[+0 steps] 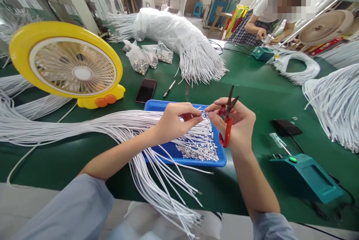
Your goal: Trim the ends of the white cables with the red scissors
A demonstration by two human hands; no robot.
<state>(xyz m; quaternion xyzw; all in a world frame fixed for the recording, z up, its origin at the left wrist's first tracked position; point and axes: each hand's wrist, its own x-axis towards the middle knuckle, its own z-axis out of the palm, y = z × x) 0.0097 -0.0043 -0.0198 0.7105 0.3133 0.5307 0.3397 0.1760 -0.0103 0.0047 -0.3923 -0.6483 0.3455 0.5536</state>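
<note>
My left hand [175,123] is closed in a pinch at the end of a white cable, over a blue tray [222,159]. Facing it, my right hand [240,124] keeps red-handled scissors [228,132] in its palm, blades pointing up and slightly apart. Its thumb and forefinger meet at the same cable end, perhaps on a small metal piece too tiny to make out. Many small silvery metal sleeves [193,153] lie in the tray. A long bundle of white cables [92,127] runs in from the left, some ends over the tray, others hanging off the table's front edge.
A yellow fan [19,52] stands at left. Beyond the tray lie a phone [146,90], a pen [169,88], bags of metal parts [138,62] and a wrapped cable bundle [168,26]. A teal device [308,176] sits right. Another person [269,13] works across the table.
</note>
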